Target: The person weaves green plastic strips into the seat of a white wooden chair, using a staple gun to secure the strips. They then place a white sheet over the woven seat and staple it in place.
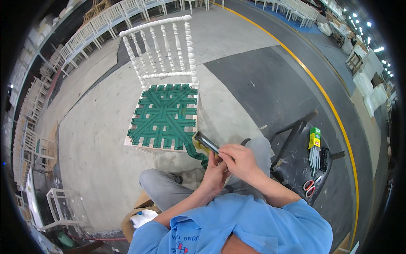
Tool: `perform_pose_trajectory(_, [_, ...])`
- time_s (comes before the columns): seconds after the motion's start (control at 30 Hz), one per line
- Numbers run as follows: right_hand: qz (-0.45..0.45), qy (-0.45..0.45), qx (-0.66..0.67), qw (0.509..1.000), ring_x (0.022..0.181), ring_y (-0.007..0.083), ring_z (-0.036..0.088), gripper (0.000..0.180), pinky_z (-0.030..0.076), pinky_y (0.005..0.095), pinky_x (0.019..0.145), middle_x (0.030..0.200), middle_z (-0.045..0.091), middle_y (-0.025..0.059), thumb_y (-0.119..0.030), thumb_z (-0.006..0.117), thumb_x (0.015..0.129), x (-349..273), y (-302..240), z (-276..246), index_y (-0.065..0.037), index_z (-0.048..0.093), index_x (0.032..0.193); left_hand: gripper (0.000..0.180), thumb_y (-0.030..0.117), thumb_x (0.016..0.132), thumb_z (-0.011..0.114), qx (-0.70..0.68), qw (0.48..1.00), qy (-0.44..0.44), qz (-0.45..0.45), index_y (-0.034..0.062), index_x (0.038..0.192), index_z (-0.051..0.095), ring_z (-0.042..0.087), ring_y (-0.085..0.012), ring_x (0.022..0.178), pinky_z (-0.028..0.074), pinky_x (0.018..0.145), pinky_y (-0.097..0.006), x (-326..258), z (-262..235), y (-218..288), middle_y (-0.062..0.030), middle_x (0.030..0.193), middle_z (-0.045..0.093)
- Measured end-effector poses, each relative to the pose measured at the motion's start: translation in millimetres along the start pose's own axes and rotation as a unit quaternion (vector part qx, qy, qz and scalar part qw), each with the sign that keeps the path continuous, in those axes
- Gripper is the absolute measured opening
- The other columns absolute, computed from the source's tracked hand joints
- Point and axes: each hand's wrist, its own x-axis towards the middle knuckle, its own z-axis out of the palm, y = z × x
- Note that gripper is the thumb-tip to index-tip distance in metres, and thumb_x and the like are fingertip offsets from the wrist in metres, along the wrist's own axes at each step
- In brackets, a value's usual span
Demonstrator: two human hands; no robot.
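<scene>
A tool is being gripped by both closed hands, together; to their right, a lettered box is being displayed.

Left hand beside right hand

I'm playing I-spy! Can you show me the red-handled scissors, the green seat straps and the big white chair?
Red-handled scissors [313, 185]: head view, where the handles meet.
Green seat straps [163, 111]: head view, the middle, where they cross.
Big white chair [169, 75]: head view, the backrest's lower rail.
</scene>
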Motion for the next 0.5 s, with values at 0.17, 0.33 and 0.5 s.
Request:
perform_pose_trajectory(0.17, [0.127, -0.012, 0.118, 0.985, 0.091, 0.0219, 0.073, 0.021, 0.056, 0.0332, 0.077, 0.102, 0.077, 0.0082, -0.017, 0.071, 0.095, 8, 20, -6, -0.004, 0.076, 0.111, 0.066, 0.005, 0.097, 0.068, 0.035, 0.998, -0.005, 0.041, 0.024, 0.15, 0.033, 0.06, -0.0111, 0.1, 0.054, 0.079, -0.028, -9, -4, 1, 0.0005, 0.122, 0.05])
perform_pose_trajectory(0.33, [0.409, -0.202, 0.343, 0.821, 0.088, 0.013, 0.068, 0.048, 0.055, 0.0302, 0.08, 0.099, 0.072, 0.0026, -0.045, 0.055, 0.106, 12, 98, -3, -0.002, 0.068, 0.126, 0.052, 0.021, 0.105, 0.06, 0.048, 0.997, -0.031, 0.052, 0.0193, 0.152, 0.039, 0.064, -0.0142, 0.089, 0.06, 0.073, -0.034, -8, -6, 5, -0.0013, 0.112, 0.061])
perform_pose_trajectory(0.5, [0.376, -0.195, 0.706, 0.568, 0.059, 0.0103, 0.062, 0.067, 0.052, 0.026, 0.051, 0.086, 0.066, -0.0005, -0.062, 0.036, 0.107, 2, 112, 33, -0.003, 0.063, 0.126, 0.049, 0.048, 0.111, 0.041, 0.038, 0.999, -0.017, -0.007, 0.0118, 0.143, 0.052, 0.066, -0.0186, 0.07, 0.06, 0.065, -0.038, -8, 9, 11, -0.0069, 0.103, 0.069])
